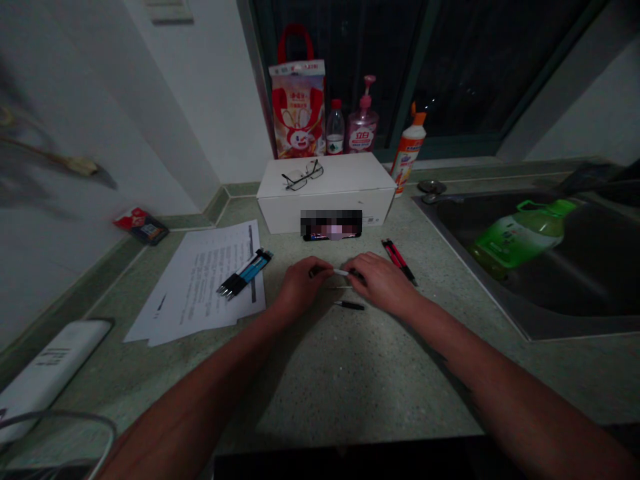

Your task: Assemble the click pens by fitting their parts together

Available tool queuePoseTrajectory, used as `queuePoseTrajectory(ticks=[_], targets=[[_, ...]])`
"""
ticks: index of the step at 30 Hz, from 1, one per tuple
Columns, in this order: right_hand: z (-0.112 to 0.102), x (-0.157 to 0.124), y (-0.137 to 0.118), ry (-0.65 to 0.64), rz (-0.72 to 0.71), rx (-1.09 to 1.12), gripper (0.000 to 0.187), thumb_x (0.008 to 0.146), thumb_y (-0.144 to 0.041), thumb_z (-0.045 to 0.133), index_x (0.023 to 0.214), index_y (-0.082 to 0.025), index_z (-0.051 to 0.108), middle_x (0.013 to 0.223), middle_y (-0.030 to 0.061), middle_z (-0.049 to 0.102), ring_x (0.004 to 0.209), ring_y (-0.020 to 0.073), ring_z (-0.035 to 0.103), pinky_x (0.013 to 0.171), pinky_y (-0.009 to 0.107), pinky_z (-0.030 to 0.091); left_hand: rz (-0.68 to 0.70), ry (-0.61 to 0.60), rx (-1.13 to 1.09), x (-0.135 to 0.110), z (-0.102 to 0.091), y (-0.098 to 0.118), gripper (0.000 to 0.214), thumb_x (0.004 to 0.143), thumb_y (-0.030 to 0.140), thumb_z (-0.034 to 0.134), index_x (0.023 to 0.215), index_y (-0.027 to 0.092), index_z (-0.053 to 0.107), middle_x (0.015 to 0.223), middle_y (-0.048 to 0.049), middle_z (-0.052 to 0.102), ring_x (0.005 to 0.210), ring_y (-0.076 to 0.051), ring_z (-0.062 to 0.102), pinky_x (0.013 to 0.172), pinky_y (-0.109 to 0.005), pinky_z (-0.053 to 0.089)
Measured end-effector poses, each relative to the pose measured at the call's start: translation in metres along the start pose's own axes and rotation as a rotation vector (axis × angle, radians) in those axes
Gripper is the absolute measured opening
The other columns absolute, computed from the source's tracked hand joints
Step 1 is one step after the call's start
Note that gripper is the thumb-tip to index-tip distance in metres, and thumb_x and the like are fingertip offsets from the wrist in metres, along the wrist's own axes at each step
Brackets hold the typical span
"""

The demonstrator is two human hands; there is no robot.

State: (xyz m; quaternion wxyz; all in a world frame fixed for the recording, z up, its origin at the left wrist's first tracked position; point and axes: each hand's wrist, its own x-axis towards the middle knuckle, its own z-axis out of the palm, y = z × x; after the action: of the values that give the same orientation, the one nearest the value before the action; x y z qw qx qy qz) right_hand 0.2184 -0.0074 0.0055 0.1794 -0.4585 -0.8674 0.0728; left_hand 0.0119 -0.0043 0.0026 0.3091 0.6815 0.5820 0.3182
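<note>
My left hand [303,287] and my right hand [383,283] meet above the speckled green countertop [320,373]. Between them is a pen [340,272] with a dark part and a white section, held by the fingers of both hands. A short black pen part [349,305] lies just below them, and a thin metal refill [339,287] seems to lie close by. To the right of my right hand are a couple of red-and-black pens [399,261]. Blue-and-black pens [245,274] rest on printed papers [210,283] to the left.
A white box [325,197] holding glasses [303,175] stands at the back, with a phone [331,225] leaning against it. Bottles and a bag line the window behind. A steel sink [530,260] with a green bottle lies right. A white power bank [53,373] and cable sit left.
</note>
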Motion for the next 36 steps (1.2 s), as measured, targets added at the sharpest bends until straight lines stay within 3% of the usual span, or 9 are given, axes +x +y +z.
queuePoseTrajectory(ticks=[6,10,14,17,21,24,28,32,36], targets=[[0.001,-0.001,-0.001,-0.002,-0.045,0.015,0.018,0.095,-0.018,0.055,0.107,-0.021,0.067,0.102,0.0090,0.070,0.100,0.0252,0.062,0.088,0.038,0.047,-0.017,-0.030,-0.141,0.000,0.004,-0.002,0.003,0.083,0.018,0.071,0.084,0.018,0.068,0.082,-0.0013,0.075,0.077,-0.017,0.068,0.076,-0.030,0.052],[0.002,-0.001,-0.001,0.016,-0.013,0.036,0.013,0.097,-0.021,0.056,0.105,-0.021,0.066,0.102,0.0084,0.070,0.100,0.0250,0.063,0.087,0.037,0.046,-0.013,-0.047,-0.146,-0.002,0.005,-0.003,0.016,0.083,0.017,0.071,0.099,0.018,0.067,0.087,-0.0013,0.074,0.080,-0.017,0.069,0.076,-0.029,0.052],[0.003,-0.002,0.000,0.127,0.141,0.129,0.014,0.097,-0.025,0.054,0.107,-0.020,0.063,0.099,0.0088,0.070,0.091,0.0234,0.066,0.079,0.034,0.048,0.145,-0.057,0.123,-0.004,0.001,-0.004,0.018,0.084,0.018,0.073,0.102,0.018,0.071,0.096,-0.0059,0.073,0.093,-0.022,0.066,0.084,-0.035,0.051],[0.002,-0.002,0.000,0.215,0.208,0.178,0.019,0.096,-0.024,0.052,0.112,-0.020,0.060,0.097,0.0086,0.071,0.087,0.0232,0.067,0.078,0.034,0.048,0.296,-0.149,0.334,-0.005,-0.001,-0.004,0.008,0.086,0.021,0.073,0.093,0.018,0.074,0.097,-0.0087,0.071,0.099,-0.026,0.063,0.090,-0.039,0.049],[0.001,-0.002,0.000,0.252,0.202,0.202,0.024,0.098,-0.026,0.047,0.117,-0.019,0.060,0.108,0.0114,0.072,0.096,0.0258,0.068,0.086,0.037,0.050,0.329,-0.211,0.451,-0.005,0.001,-0.002,0.007,0.090,0.018,0.067,0.088,0.018,0.073,0.096,-0.0090,0.070,0.098,-0.026,0.062,0.090,-0.039,0.048],[0.001,-0.003,0.005,0.242,0.206,0.152,0.027,0.101,-0.025,0.044,0.120,-0.016,0.061,0.115,0.0154,0.071,0.103,0.0285,0.067,0.089,0.040,0.050,0.278,-0.149,0.449,-0.004,0.002,-0.002,0.011,0.092,0.016,0.062,0.090,0.017,0.072,0.097,-0.0097,0.070,0.096,-0.026,0.062,0.089,-0.038,0.048],[0.004,-0.003,0.017,0.249,0.172,0.068,0.030,0.102,-0.021,0.041,0.120,-0.017,0.065,0.116,0.0155,0.071,0.106,0.0296,0.066,0.094,0.045,0.049,0.182,0.029,0.348,-0.002,-0.005,-0.005,0.019,0.096,0.017,0.054,0.092,0.019,0.072,0.096,-0.0075,0.072,0.094,-0.025,0.063,0.085,-0.038,0.048],[0.006,-0.004,0.023,0.259,0.140,0.011,0.032,0.101,-0.016,0.041,0.119,-0.018,0.067,0.112,0.0136,0.072,0.104,0.0291,0.065,0.093,0.044,0.048,0.272,0.194,0.297,0.001,-0.013,-0.009,0.023,0.098,0.021,0.051,0.096,0.020,0.074,0.097,-0.0058,0.073,0.095,-0.025,0.063,0.088,-0.040,0.049],[0.006,-0.005,0.020,0.237,0.129,-0.017,0.034,0.101,-0.013,0.041,0.122,-0.019,0.067,0.112,0.0124,0.071,0.104,0.0281,0.064,0.093,0.042,0.048,0.344,0.241,0.269,0.001,-0.014,-0.012,0.024,0.098,0.021,0.051,0.097,0.020,0.075,0.097,-0.0066,0.074,0.093,-0.025,0.064,0.086,-0.040,0.049]])
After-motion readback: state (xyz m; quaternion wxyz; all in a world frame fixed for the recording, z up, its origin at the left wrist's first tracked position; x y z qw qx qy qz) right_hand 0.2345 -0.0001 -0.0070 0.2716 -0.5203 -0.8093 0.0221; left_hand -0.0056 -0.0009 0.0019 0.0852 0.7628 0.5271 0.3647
